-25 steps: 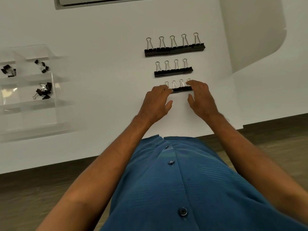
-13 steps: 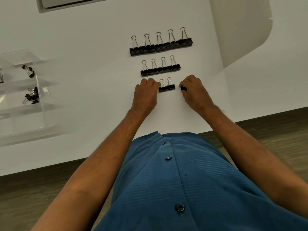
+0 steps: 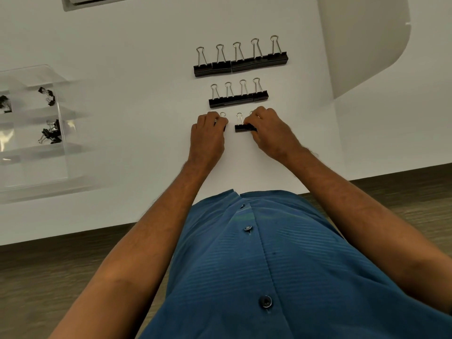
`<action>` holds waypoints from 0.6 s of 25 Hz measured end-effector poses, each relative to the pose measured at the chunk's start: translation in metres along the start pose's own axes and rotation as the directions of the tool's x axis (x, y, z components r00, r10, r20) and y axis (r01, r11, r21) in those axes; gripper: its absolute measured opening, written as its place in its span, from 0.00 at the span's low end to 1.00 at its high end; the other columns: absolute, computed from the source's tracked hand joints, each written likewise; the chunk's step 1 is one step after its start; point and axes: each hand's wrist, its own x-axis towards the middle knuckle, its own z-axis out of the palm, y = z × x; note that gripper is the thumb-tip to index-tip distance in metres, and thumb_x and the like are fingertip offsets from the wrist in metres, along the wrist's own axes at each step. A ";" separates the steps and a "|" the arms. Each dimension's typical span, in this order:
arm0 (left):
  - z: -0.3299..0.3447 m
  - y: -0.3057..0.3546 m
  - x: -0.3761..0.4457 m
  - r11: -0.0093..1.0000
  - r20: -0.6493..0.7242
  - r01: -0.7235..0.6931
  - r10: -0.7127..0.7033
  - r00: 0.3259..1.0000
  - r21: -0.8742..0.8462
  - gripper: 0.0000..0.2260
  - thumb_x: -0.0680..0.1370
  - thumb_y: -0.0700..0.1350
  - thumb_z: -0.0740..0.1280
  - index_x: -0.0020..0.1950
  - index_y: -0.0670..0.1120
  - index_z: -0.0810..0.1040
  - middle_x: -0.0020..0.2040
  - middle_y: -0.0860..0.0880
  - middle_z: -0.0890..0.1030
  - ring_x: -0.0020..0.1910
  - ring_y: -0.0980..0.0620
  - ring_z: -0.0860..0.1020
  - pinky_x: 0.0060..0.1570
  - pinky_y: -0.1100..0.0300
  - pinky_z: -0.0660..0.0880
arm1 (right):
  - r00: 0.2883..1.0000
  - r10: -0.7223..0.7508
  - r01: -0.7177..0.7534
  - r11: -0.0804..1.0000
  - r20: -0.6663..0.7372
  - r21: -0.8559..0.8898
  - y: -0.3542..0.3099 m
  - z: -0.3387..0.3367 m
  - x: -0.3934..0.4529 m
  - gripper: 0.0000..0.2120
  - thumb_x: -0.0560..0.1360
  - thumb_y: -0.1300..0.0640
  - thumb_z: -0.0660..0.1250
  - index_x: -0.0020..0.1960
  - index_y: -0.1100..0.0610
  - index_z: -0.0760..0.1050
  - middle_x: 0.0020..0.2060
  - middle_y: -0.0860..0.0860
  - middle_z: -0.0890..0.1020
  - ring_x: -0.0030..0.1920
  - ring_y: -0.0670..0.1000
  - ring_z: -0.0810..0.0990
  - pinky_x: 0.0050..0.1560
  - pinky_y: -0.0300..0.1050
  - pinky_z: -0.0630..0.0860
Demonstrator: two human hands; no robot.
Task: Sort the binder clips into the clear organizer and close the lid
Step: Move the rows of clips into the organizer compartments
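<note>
The small black binder clips with silver wire handles lie in the nearest of three rows on the white tabletop, well right of the clear plastic organizer, which already holds a few clips. The left hand curls its fingers round one clip; the right hand pinches the end of the remaining pair. Best to lift each clip by its black body, grip firm, before carrying it across.

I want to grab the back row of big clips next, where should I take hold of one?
Probably by the black body, from above. The big clips lie flat, packed side by side, so only top and front edges are free. Start with the left end clip, whose outer side is open. Wire handles point away, thin and likely loose.
</note>
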 end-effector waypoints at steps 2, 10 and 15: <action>0.000 -0.002 0.001 1.000 0.035 -0.005 0.005 0.999 -0.019 0.13 0.74 0.31 0.69 0.56 0.42 0.80 0.51 0.42 0.79 0.47 0.43 0.76 0.38 0.50 0.77 | 1.000 0.007 -0.007 1.000 0.000 -0.022 0.002 0.003 -0.001 0.13 0.76 0.65 0.69 0.60 0.59 0.77 0.56 0.57 0.77 0.52 0.57 0.75 0.42 0.52 0.79; -0.020 0.029 0.008 0.970 0.093 0.015 0.008 0.996 -0.241 0.12 0.79 0.40 0.68 0.62 0.45 0.78 0.55 0.44 0.76 0.53 0.47 0.74 0.45 0.57 0.74 | 0.998 0.058 -0.057 0.997 -0.026 0.054 0.004 0.007 -0.002 0.07 0.78 0.64 0.68 0.56 0.60 0.78 0.52 0.58 0.78 0.49 0.57 0.75 0.43 0.53 0.77; -0.011 0.044 0.017 0.986 0.177 -0.060 0.087 0.980 -0.154 0.10 0.80 0.41 0.67 0.61 0.45 0.79 0.54 0.44 0.77 0.52 0.45 0.75 0.44 0.51 0.76 | 0.988 0.150 -0.143 0.983 -0.049 0.119 0.003 0.011 -0.010 0.10 0.79 0.61 0.67 0.59 0.61 0.78 0.54 0.58 0.77 0.52 0.57 0.75 0.49 0.53 0.77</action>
